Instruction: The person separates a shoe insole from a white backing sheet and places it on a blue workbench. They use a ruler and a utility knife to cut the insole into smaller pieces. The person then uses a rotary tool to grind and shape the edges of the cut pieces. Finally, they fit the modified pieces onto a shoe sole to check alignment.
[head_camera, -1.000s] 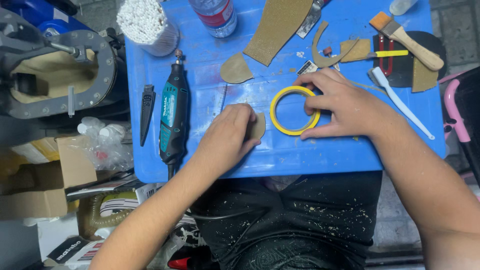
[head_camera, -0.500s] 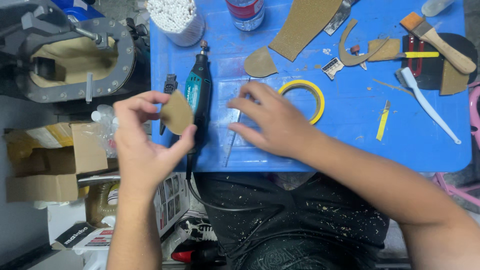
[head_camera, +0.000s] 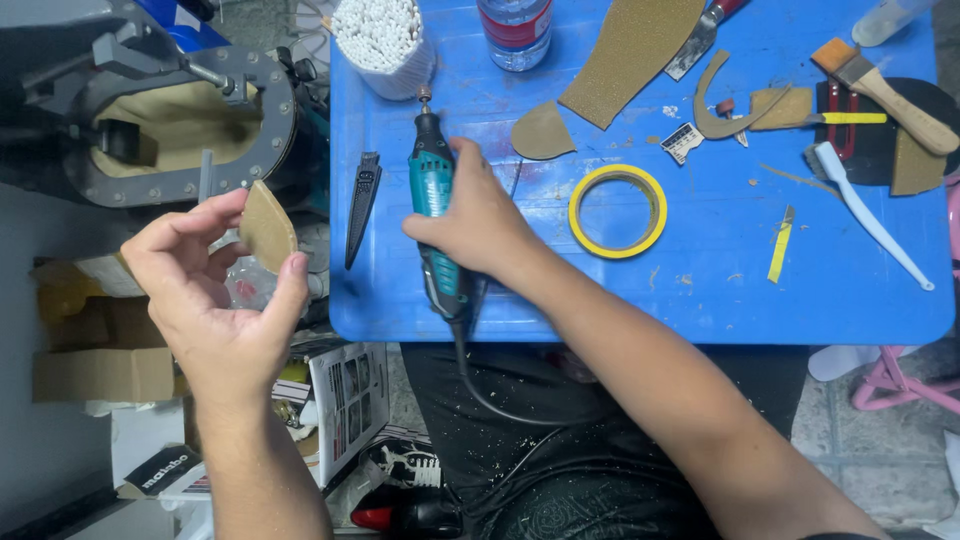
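L hand (head_camera: 215, 300): small tan leather piece (head_camera: 268, 226) pinched between thumb and fingertips, held off the table edge, left-centre of frame.
R hand (head_camera: 480, 225): wrapped around teal rotary tool (head_camera: 435, 215), tool lying flat on blue table (head_camera: 700, 290), bit end pointing to top of frame, cord trailing down to lap.
Progress: piece is picked up and tool is gripped; bit and piece are well apart, so no grinding is judged begun yet.
Left to do: tool not yet lifted to piece.
Nearby: yellow tape ring (head_camera: 617, 210) just right of R hand; second tan cut-out (head_camera: 542, 132) above it; black knife sheath (head_camera: 362, 205) left of tool.
Further out: long insole-shaped sheet (head_camera: 630, 55), brush (head_camera: 885, 82), grey clamp frame (head_camera: 160, 110) upper left.
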